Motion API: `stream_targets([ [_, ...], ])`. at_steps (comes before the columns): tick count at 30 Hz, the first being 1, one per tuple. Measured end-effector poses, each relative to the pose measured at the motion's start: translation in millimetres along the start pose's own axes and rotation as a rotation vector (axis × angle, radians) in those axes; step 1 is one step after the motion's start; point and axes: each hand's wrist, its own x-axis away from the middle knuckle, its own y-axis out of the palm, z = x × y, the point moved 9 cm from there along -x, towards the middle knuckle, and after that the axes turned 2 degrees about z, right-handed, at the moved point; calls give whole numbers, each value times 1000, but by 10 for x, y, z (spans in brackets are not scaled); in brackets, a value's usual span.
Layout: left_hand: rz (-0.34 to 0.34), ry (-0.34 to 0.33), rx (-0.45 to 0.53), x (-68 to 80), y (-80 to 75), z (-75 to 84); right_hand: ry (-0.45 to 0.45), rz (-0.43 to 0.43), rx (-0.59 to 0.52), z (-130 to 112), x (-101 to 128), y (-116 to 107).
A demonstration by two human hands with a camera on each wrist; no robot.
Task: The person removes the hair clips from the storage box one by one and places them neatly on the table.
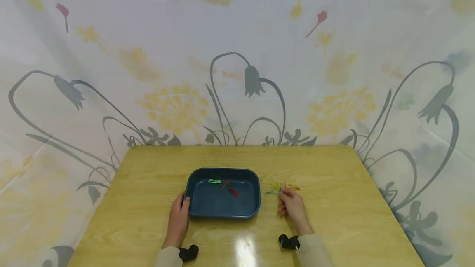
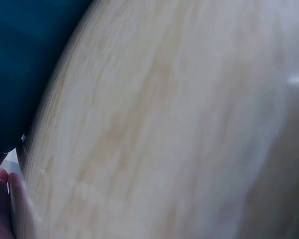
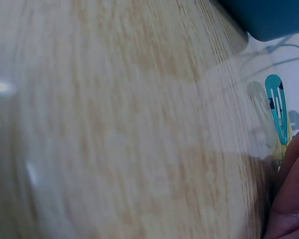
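A dark blue tray stands on the table, holding a green hair clip, a thin orange-brown clip and a red hair clip. My left hand grips the tray's left side, thumb at the rim. To the tray's right, my right hand pinches a small blue hair clip between thumb and forefinger, mostly hidden by the fingers. A loose pile of clips lies just beyond those fingertips, among them a teal snap clip, a yellow one and an orange one.
The wooden table runs back to a hanging cloth printed with flowers. Each wrist wears a black camera, such as the right one. Light glares off the table's front middle.
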Motion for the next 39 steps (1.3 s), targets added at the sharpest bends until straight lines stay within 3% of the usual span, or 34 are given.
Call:
stream_targets([
  [21, 2, -49, -32, 59, 17, -119, -6, -39, -23, 133, 73, 37],
  [35, 14, -33, -8, -48, -31, -56, -49, -51, -45, -2, -10, 87],
  [39, -4, -39, 1, -22, 31, -45, -37, -34, -39, 24, 18, 13],
])
